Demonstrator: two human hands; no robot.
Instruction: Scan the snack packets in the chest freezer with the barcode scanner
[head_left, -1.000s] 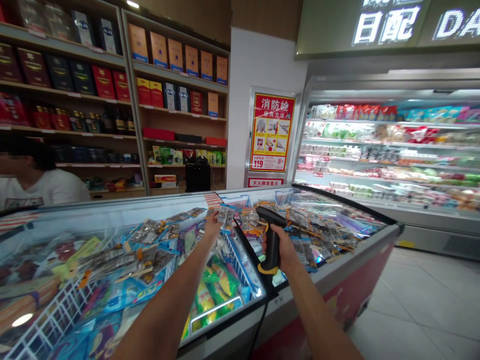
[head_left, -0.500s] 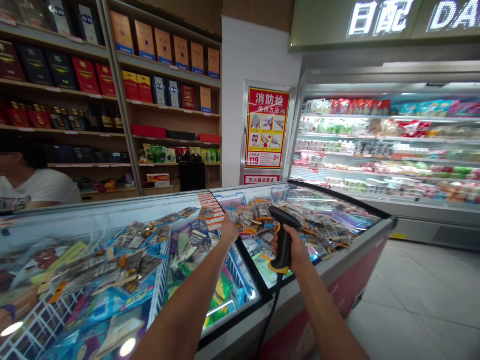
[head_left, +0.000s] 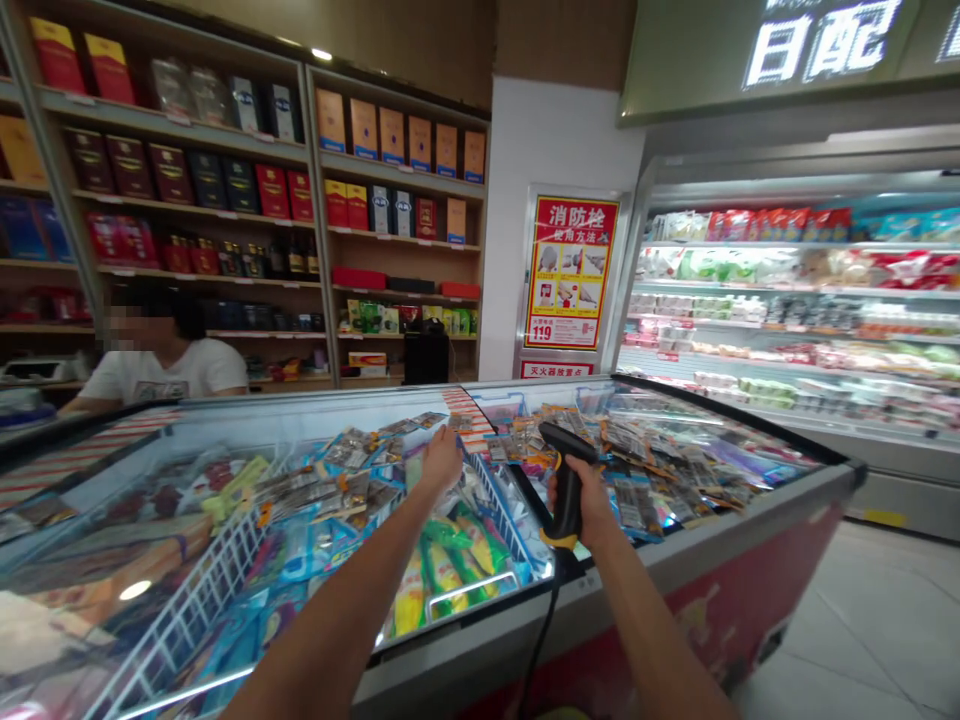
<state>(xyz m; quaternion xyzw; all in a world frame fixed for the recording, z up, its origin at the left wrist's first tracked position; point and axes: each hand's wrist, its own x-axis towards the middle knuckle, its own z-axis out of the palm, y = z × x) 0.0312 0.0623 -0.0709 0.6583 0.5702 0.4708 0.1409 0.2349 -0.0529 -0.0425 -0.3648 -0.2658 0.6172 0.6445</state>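
Observation:
My right hand [head_left: 589, 500] is wrapped round the grip of a black and yellow barcode scanner [head_left: 568, 490], which points forward over the chest freezer [head_left: 720, 560]. A dark cable runs down from the scanner's handle. My left hand [head_left: 442, 462] reaches out over the freezer, its fingers drawn together; whatever they hold is hidden behind the hand. Small grey and orange packets [head_left: 645, 455] lie in a heap beyond the scanner. More packets [head_left: 352, 450] lie left of my left hand. Beneath it, green and yellow bags [head_left: 450, 565] sit in a white wire basket [head_left: 499, 500].
A person in a white shirt [head_left: 176, 370] sits behind the freezer at left. Shelves of boxes and bottles [head_left: 225, 215] line the back wall. A red fire-hydrant poster [head_left: 574, 270] hangs mid-wall. A lit refrigerated display [head_left: 795, 290] stands at right, above a tiled floor [head_left: 847, 620].
My view has turned left, so the shelves and the seated person show more. My left hand has shifted left over the freezer, away from the dark divider. The scanner stays in my right hand.

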